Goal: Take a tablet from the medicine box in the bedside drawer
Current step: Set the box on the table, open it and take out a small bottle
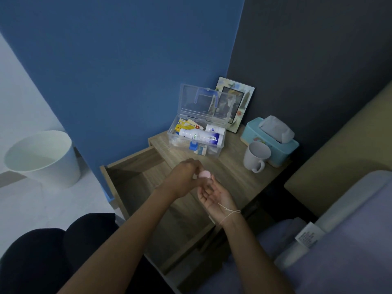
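Observation:
A clear plastic medicine box (220, 143) stands on the wooden bedside table (237, 179) with its lid (191, 102) tipped up; white bottles and small packets lie inside. The drawer (135, 179) is pulled out at the left and looks bare inside. Over the table's front, my left hand (182, 179) pinches a small pink round container (204, 174), tipped toward my right hand (214, 194). That right hand lies palm up just beneath it, fingers spread. No tablet is visible on the palm.
A white mug (255, 155) and a light blue tissue box (273, 134) sit at the table's right side, a framed picture (241, 111) leans in the corner. A white waste bin (42, 158) stands on the floor at left. The bed (339, 240) is at right.

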`<state>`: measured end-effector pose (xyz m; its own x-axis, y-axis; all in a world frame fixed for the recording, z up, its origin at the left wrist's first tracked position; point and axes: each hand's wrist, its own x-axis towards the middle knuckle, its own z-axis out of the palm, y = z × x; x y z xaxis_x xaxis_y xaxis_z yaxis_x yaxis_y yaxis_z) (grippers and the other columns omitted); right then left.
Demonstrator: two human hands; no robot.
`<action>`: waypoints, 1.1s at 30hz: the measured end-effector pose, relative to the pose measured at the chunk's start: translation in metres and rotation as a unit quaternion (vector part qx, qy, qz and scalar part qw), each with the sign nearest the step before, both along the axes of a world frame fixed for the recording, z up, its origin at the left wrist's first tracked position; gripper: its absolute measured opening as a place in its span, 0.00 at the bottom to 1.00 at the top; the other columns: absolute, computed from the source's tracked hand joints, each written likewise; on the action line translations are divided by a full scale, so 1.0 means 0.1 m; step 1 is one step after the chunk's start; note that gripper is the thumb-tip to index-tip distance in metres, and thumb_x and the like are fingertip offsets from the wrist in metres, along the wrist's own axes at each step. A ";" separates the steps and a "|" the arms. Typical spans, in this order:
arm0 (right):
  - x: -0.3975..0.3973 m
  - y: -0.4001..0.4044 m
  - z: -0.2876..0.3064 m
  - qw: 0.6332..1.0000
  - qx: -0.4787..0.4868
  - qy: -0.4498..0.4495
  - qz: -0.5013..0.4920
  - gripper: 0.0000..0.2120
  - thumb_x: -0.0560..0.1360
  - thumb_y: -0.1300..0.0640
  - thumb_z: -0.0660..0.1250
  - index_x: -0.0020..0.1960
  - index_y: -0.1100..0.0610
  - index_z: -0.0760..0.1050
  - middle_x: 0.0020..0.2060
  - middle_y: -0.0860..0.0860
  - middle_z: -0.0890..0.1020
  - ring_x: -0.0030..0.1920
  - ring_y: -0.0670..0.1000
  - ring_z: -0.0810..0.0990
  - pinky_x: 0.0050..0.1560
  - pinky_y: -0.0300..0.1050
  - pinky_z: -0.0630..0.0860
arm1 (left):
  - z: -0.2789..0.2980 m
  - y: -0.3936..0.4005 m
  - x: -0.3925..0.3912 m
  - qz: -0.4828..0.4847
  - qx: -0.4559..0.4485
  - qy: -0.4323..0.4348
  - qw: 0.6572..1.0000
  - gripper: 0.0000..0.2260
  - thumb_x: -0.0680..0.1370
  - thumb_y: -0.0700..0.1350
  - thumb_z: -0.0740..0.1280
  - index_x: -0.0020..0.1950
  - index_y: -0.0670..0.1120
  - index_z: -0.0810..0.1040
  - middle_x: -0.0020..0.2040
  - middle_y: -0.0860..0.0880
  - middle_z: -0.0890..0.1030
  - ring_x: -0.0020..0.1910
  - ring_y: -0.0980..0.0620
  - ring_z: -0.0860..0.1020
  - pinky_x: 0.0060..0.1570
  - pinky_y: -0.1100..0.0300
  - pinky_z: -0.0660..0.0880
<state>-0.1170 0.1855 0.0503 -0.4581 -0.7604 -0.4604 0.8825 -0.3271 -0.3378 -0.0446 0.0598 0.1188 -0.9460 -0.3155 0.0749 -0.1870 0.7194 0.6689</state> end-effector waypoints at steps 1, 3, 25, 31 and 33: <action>0.00 0.01 0.00 1.000 -0.001 0.000 -0.001 0.12 0.70 0.58 0.71 0.47 0.66 0.83 0.46 0.59 0.85 0.44 0.53 0.85 0.43 0.45 0.81 | 0.00 0.00 0.00 -0.004 0.008 0.002 1.000 0.18 0.72 0.49 0.73 0.58 0.43 0.76 0.54 0.46 0.78 0.51 0.49 0.77 0.49 0.59 0.74; -0.01 0.02 0.00 1.000 0.004 0.007 -0.002 0.10 0.70 0.58 0.71 0.46 0.64 0.84 0.45 0.58 0.85 0.43 0.52 0.85 0.43 0.45 0.81 | 0.01 0.01 0.00 -0.041 0.017 0.013 0.999 0.24 0.72 0.44 0.73 0.66 0.44 0.73 0.61 0.48 0.76 0.54 0.53 0.75 0.51 0.70 0.70; -0.06 0.21 -0.12 0.994 0.071 0.007 -0.078 0.17 0.68 0.62 0.71 0.57 0.61 0.80 0.53 0.62 0.83 0.52 0.58 0.83 0.47 0.49 0.82 | -0.19 0.00 -0.20 0.074 0.117 0.019 0.990 0.13 0.76 0.44 0.69 0.60 0.43 0.77 0.55 0.43 0.80 0.50 0.48 0.79 0.52 0.56 0.76; -0.10 0.18 -0.26 0.949 0.221 0.199 -0.103 0.16 0.70 0.72 0.69 0.54 0.59 0.77 0.50 0.58 0.83 0.53 0.57 0.82 0.51 0.49 0.80 | -0.47 -0.01 -0.13 0.109 0.231 -0.007 0.967 0.11 0.77 0.38 0.65 0.59 0.42 0.77 0.55 0.45 0.80 0.57 0.45 0.78 0.57 0.45 0.77; -0.11 0.17 -0.29 0.893 0.309 0.305 -0.119 0.15 0.68 0.73 0.71 0.47 0.54 0.77 0.45 0.54 0.83 0.50 0.55 0.81 0.50 0.47 0.79 | -0.55 0.01 -0.13 0.127 0.264 -0.014 0.956 0.10 0.75 0.35 0.67 0.55 0.43 0.78 0.51 0.47 0.79 0.55 0.43 0.79 0.55 0.45 0.78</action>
<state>-0.1279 0.2021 0.0212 -0.8821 -0.2944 -0.3677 0.4023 -0.0650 -0.9132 -0.0577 0.0612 0.0637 -0.8331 -0.5225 -0.1815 -0.3334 0.2126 0.9185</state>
